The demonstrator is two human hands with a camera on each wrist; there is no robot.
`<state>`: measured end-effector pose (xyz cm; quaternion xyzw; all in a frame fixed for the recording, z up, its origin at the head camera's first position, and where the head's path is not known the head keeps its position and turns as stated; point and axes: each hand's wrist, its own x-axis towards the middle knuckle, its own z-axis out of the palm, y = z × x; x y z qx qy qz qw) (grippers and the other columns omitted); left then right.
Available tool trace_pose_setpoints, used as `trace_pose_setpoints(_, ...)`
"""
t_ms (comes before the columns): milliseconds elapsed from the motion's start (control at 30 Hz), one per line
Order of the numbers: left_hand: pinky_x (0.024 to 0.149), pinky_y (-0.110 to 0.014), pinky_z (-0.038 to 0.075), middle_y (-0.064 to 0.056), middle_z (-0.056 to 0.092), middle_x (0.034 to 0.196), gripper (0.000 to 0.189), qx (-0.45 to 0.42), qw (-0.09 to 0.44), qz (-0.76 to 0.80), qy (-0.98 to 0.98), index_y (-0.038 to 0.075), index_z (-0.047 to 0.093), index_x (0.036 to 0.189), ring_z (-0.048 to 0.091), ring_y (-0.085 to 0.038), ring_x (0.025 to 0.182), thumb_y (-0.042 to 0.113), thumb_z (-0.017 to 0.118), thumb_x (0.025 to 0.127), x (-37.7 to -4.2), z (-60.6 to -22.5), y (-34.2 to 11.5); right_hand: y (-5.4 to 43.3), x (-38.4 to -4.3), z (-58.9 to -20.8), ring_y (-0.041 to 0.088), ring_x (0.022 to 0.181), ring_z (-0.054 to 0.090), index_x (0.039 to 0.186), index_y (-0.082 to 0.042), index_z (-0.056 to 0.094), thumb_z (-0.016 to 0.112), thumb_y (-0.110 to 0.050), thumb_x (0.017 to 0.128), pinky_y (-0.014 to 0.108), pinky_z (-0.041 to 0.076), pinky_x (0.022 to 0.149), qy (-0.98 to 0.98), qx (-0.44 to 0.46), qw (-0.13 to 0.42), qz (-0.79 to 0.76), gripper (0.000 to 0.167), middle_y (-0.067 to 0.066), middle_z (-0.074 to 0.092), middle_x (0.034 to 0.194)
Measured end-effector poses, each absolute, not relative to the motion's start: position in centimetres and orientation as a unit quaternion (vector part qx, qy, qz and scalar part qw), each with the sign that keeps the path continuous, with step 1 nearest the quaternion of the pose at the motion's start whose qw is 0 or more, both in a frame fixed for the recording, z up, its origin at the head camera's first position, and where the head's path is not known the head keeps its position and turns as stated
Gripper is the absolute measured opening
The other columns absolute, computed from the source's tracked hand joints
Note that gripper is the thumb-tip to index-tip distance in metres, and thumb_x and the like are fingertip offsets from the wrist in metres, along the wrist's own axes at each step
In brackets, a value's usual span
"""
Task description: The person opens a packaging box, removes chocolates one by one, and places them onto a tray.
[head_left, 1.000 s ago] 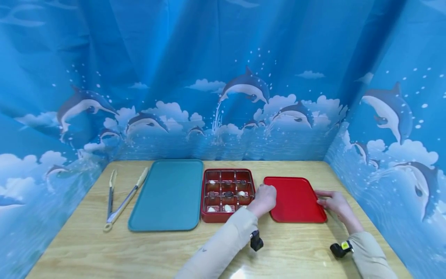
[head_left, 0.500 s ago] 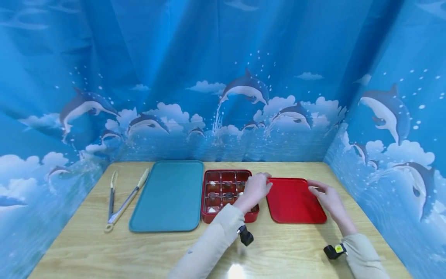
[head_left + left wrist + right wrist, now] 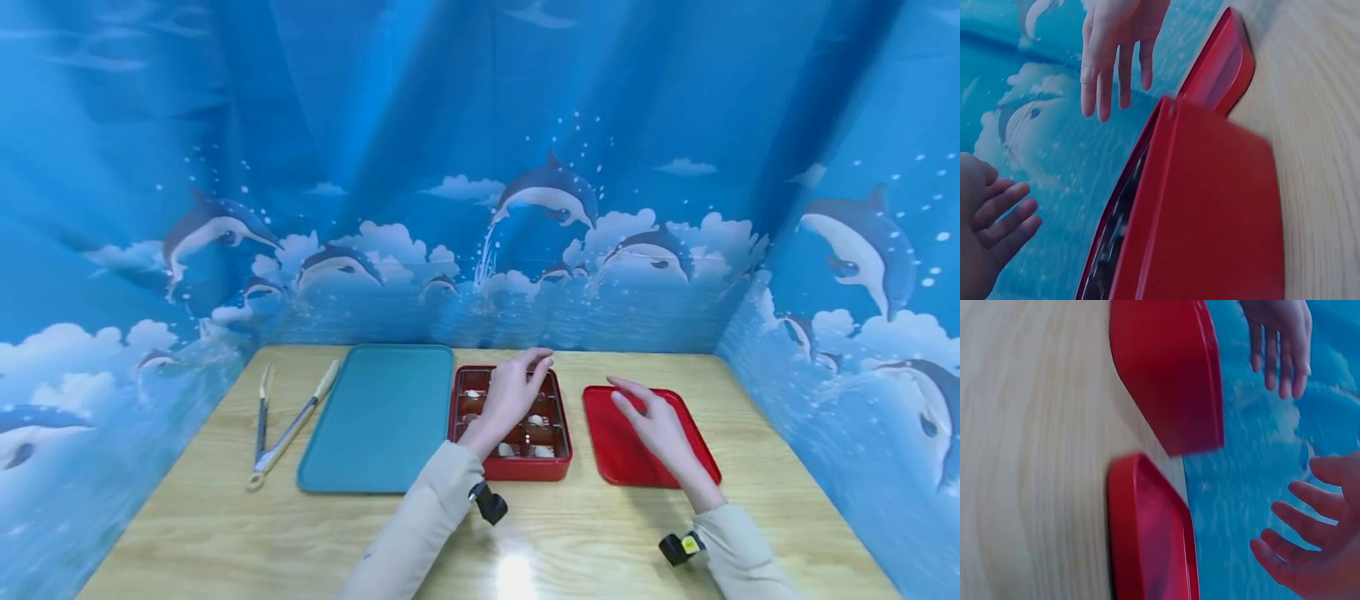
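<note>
above the red box (image 3: 528,471), the left hand (image 3: 510,396) hangs with its fingers (image 3: 1000,205) loosely extended and a little apart, pinching nothing; the right hand (image 3: 660,425) hovers over the red tray (image 3: 615,446) beside it, fingers (image 3: 1300,522) spread and likewise holding nothing. the box sits near the middle of the table (image 3: 585,542), open at the top, with small light pieces (image 3: 542,451) in some of its compartments; the left hand hides others.

the likeliest trouble, i would judge, is the left forearm: it crosses the box's near left corner, so if it dips, the sleeve (image 3: 420,517) or the wrist camera (image 3: 489,504) could catch the rim and jolt the pieces. the hand also blocks the wearer's sight of the far compartments, which could lead to a blind knock. the red tray looks light, so a careless brush from the right hand might slide it.

the table is pale, wood-grained and smooth, with a bright glare near its front. left of the box lie a teal tray (image 3: 378,425) and opened tongs (image 3: 285,437). behind and at both sides rises a blue curtain (image 3: 420,125), softly folded, printed with leaping dolphins, clouds and spray
</note>
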<state>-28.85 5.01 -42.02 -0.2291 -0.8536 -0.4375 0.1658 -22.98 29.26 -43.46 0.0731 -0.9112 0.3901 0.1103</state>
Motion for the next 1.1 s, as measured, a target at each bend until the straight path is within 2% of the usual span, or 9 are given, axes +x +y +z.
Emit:
trace_pose_setpoints(200,0.079,-0.032,0.059,-0.001,0.072,0.122,0.032,-0.206,0.183,-0.44,-0.855,0.017,0.067,0.133,0.073,-0.015,0.093,0.03,0.051,0.108,-29.0,-41.7,1.4,26.0,-23.3,-44.1,0.044,0.142,0.038,0.151,-0.002,0.046,0.059,-0.022,0.104,0.061,0.033,0.113,-0.922,0.137,0.102,0.347,0.053,0.023,0.044,0.154)
trace_pose_setpoints(400,0.095,-0.045,0.053,-0.006,0.07,0.128,0.034,-0.181,0.229,-0.413,-0.862,0.013,0.064,0.136,0.066,-0.024,0.116,0.027,0.055,0.106,-29.1,-41.6,-2.7,24.3,-23.3,-45.2,0.049,0.148,0.022,0.155,-0.002,0.039,0.062,-0.022,0.102,0.065,0.024,0.116,-0.935,0.188,0.106,0.281,0.061,0.021,0.034,0.161)
trace_pose_setpoints(567,0.101,-0.05,0.049,-0.01,0.066,0.133,0.038,-0.146,0.249,-0.386,-0.876,0.011,0.061,0.14,0.061,-0.03,0.123,0.025,0.057,0.105,-29.2,-41.8,-6.4,23.6,-23.0,-45.6,0.045,0.153,0.014,0.158,-0.006,0.034,0.06,-0.031,0.103,0.07,0.021,0.114,-0.948,0.197,0.084,0.236,0.066,0.015,0.029,0.165)
trace_pose_setpoints(800,0.114,-0.053,0.035,-0.017,0.055,0.146,0.05,-0.093,0.232,-0.361,-0.899,0.006,0.052,0.147,0.044,-0.036,0.14,0.032,0.056,0.105,-29.5,-42.1,-11.2,23.2,-22.5,-45.8,0.042,0.153,0.014,0.157,-0.006,0.035,0.056,-0.032,0.104,0.071,0.019,0.114,-0.958,0.213,0.06,0.182,0.063,0.013,0.032,0.164)
trace_pose_setpoints(1100,0.114,-0.059,0.032,-0.026,0.046,0.149,0.063,-0.023,0.211,-0.291,-0.933,-0.001,0.042,0.151,0.039,-0.044,0.14,0.035,0.06,0.103,-29.6,-42.5,-17.7,23.1,-22.5,-45.8,0.042,0.153,0.015,0.157,-0.006,0.035,0.056,-0.032,0.104,0.071,0.02,0.115,-0.959,0.215,0.059,0.177,0.063,0.014,0.032,0.164)
